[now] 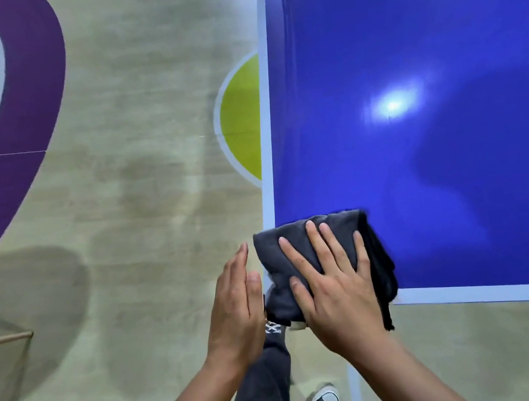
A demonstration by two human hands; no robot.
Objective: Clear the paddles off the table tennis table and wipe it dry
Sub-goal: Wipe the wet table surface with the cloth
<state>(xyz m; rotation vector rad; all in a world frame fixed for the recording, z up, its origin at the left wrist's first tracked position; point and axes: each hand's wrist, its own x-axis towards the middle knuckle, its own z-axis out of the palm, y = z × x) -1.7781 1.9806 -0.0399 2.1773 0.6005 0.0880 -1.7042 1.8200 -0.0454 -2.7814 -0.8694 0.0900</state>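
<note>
Head view: right hand (334,279) lies flat, fingers straight and slightly spread, pressing a folded dark grey cloth (271,261) onto the corner of the blue worktop (421,37) at 7 o'clock. Cloth overhangs the white edge line. Left hand (235,309), fingers straight and together, stands edge-on at 9 o'clock of the cloth, just beside it; contact cannot be told. Light glare (393,105) at 1 o'clock of the cloth.
</note>
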